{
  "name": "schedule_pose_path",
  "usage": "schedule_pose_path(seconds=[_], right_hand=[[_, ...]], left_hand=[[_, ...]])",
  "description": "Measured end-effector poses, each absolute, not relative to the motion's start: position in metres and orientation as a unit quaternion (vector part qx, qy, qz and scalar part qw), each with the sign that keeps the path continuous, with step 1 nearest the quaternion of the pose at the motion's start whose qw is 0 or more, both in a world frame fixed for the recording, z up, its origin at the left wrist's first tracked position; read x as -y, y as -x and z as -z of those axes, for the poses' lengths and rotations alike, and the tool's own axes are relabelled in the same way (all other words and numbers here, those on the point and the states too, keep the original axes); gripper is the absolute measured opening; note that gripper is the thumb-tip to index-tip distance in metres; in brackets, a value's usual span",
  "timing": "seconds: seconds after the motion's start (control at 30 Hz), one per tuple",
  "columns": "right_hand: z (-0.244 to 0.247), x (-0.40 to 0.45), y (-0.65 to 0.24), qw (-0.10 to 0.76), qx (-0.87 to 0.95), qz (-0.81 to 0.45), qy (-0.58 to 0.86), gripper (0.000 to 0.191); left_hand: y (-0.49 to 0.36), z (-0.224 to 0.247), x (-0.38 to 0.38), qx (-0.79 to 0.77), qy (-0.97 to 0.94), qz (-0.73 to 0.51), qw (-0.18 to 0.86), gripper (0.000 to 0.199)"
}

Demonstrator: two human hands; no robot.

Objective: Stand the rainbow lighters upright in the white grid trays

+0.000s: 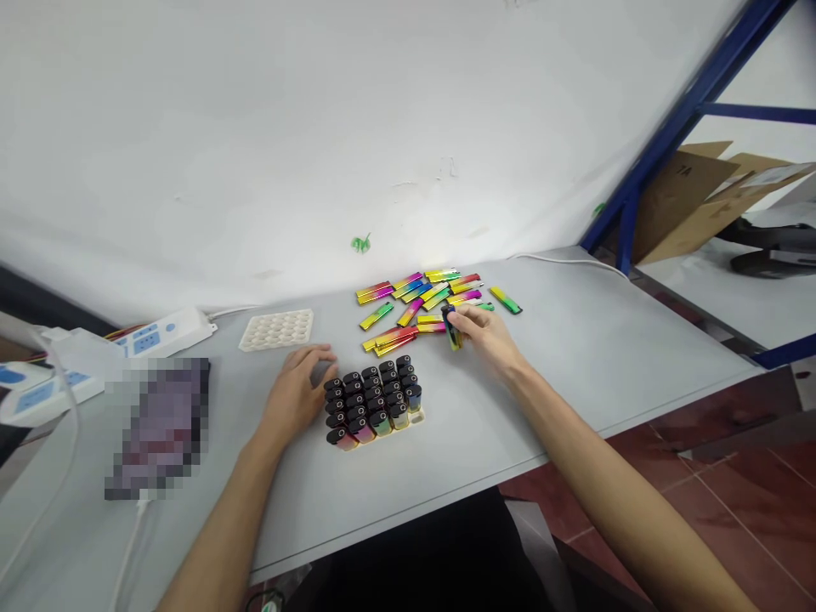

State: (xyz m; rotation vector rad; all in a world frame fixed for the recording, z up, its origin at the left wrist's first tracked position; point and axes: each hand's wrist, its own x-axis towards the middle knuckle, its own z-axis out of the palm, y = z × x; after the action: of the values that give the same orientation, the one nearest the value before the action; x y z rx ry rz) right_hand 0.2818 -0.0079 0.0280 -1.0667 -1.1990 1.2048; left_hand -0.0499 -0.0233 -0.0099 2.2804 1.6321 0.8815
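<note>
Several black-topped lighters (pixel 373 395) stand upright in rows in a pale tray (pixel 417 417), whose front right corner has an unfilled hole. My left hand (pixel 299 387) rests on the table beside the left edge of this group, fingers slightly curled and apart, holding nothing visible. Over the table to the right, my right hand (pixel 479 331) pinches a dark-topped lighter (pixel 452 327) between thumb and fingers. Just behind it, several shiny multicoloured flat pieces (pixel 436 295) in yellow, green, pink and blue lie scattered.
A second pale tray (pixel 278 330) with holes lies at the back left. Power strips (pixel 150 340), white cables and a pixelated item (pixel 162 425) are on the left. A blue metal frame (pixel 676 110) and cardboard boxes (pixel 701 200) stand at the right.
</note>
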Motion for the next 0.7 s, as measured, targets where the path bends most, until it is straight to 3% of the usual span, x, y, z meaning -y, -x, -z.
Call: schedule_pose_path(seconds=[0.2, 0.37, 0.7], right_hand=[[-0.029, 0.013, -0.29, 0.42, 0.532, -0.648, 0.346, 0.029], [-0.036, 0.018, -0.29, 0.329, 0.608, -0.658, 0.299, 0.022], [-0.033, 0.023, -0.286, 0.268, 0.632, -0.672, 0.279, 0.021]], left_hand=[[0.049, 0.01, 0.025, -0.557, -0.769, -0.293, 0.109, 0.023], [0.049, 0.012, 0.024, -0.556, -0.768, -0.301, 0.103, 0.023], [0.05, 0.011, 0.024, -0.558, -0.768, -0.297, 0.1, 0.023]])
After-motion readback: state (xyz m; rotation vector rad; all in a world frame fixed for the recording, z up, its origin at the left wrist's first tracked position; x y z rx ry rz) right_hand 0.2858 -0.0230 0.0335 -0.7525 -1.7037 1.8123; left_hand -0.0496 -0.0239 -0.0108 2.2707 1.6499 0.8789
